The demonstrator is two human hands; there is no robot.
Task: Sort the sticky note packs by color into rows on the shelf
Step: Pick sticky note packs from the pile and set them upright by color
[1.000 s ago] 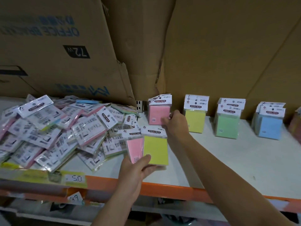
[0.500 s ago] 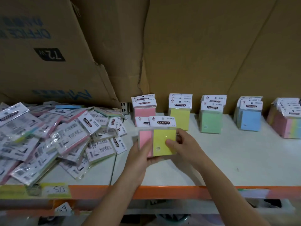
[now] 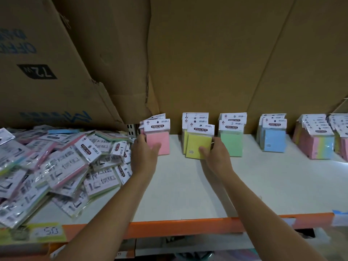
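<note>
My left hand (image 3: 144, 157) grips a pink sticky note pack (image 3: 159, 142) at the front of the pink row, upright against the cardboard at the back of the white shelf (image 3: 188, 189). My right hand (image 3: 214, 155) holds a yellow pack (image 3: 199, 146) at the front of the yellow row (image 3: 194, 119). Further right stand a green row (image 3: 231, 136), a blue row (image 3: 274, 136) and multicolour packs (image 3: 318, 142). A loose pile of unsorted packs (image 3: 56, 162) covers the shelf's left side.
Large cardboard boxes (image 3: 188, 53) form the wall behind the shelf. An orange beam (image 3: 188, 226) runs along the shelf's front edge, with a yellow price tag (image 3: 48, 231) at the left. Bare white shelf lies in front of the rows.
Earlier my left hand held both the pink and the yellow pack together. My right hand took the yellow one, and both hands moved back, each setting its pack against its matching row.
</note>
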